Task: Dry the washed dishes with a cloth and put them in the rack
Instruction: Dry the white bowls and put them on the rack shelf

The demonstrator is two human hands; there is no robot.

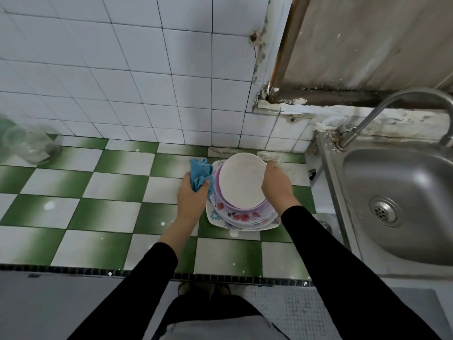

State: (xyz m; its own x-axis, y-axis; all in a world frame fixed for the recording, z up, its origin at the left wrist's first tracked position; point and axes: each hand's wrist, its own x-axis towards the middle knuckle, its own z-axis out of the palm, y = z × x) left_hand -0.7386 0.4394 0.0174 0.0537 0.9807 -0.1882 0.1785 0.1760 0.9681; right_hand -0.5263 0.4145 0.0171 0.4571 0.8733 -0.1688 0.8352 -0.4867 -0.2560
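A stack of dishes stands on the green-and-white tiled counter [117,212] just left of the sink. On top lies a plain white plate [241,180], tilted up toward the wall. Below it are a lilac bowl [255,207] and flowered plates [230,218]. My right hand [275,185] grips the white plate by its right rim. My left hand [192,195] holds a bunched blue cloth [199,174] at the stack's left side, close to the plate's edge.
A steel sink [402,202] with a drain and a curved tap [402,104] sits to the right. Clear plastic containers [27,146] stand at the counter's far left against the white tiled wall. No rack is in view.
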